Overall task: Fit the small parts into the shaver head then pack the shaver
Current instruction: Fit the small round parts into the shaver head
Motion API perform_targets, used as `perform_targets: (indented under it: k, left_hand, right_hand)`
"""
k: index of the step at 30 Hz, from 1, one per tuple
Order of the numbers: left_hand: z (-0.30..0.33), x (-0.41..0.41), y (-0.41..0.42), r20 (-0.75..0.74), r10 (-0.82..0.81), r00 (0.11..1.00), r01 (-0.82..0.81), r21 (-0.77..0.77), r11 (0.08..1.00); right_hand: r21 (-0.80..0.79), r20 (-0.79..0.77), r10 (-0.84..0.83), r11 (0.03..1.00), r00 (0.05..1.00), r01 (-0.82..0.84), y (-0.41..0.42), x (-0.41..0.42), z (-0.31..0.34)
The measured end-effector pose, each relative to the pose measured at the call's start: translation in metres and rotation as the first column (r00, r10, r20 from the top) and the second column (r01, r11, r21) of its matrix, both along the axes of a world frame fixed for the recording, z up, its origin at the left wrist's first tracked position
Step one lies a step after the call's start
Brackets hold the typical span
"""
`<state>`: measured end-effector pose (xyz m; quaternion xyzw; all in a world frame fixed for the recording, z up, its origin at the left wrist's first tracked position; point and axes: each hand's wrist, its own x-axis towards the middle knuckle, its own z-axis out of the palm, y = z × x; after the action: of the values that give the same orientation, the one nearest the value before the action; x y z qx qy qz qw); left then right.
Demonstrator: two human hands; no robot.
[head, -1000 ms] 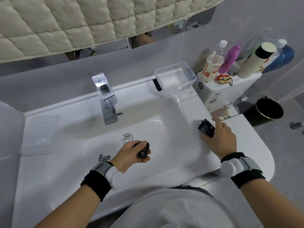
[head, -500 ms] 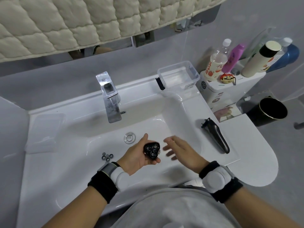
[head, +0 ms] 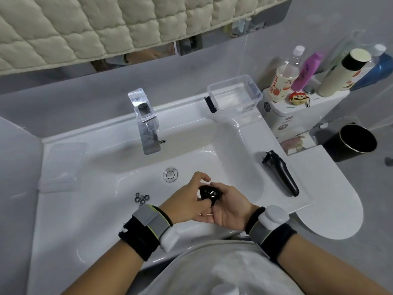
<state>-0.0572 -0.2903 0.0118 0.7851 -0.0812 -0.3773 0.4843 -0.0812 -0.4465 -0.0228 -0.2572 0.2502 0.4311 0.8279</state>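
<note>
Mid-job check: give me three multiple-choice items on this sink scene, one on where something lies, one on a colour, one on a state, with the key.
1. Where does the shaver body lie?
A. On the sink ledge right of the basin
B. In the clear plastic container
C. Down in the basin beside the drain

2. What colour is the shaver head?
A. White
B. Black
C. Pink

3. What are the hands doing with the shaver head?
A. Neither touches it
B. Only the left hand holds it
C. Both hold it over the basin

Key: 1 A, the body rests on the flat white ledge, apart from the container. 2 B, it shows black between the fingers. 3 C, the left hand and right hand both grip it, while the small parts lie on the sink ledge.
</note>
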Motion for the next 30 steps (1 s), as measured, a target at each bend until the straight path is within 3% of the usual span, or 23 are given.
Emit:
perform_targets:
  k: [6,11,17,20,23,30]
  left_hand:
    - [-0.003,0.001,0.000,0.202,-0.068,0.977,0.053,0.082,0.995]
    - [-0.008,0.000,-0.004,0.435,-0.112,0.893,0.000,0.250,0.968]
    - [-0.007,0.006,-0.005,0.490,-0.176,0.854,-0.028,0.380,0.925]
    - [-0.006,0.010,-0.006,0.552,-0.260,0.793,-0.026,0.457,0.889]
    - [-0.006,0.013,-0.006,0.559,-0.226,0.798,-0.029,0.410,0.912]
    - [-0.007,0.024,-0.004,0.460,0.063,0.885,-0.144,0.142,0.979]
  right_hand:
    - [0.011,-0.018,-0.053,0.999,0.998,0.053,-0.003,0.001,-0.011]
    - [0.017,-0.005,-0.099,0.995,0.995,0.099,-0.006,0.004,-0.014]
    - [0.013,0.005,-0.104,0.995,0.995,0.104,-0.006,0.008,-0.014]
    - [-0.017,0.020,-0.075,0.997,0.997,0.076,-0.006,0.010,-0.014]
    - [-0.031,0.020,-0.065,0.997,0.998,0.065,-0.006,0.012,-0.012]
    - [-0.019,-0.033,-0.117,0.993,0.993,0.116,-0.010,0.020,-0.012]
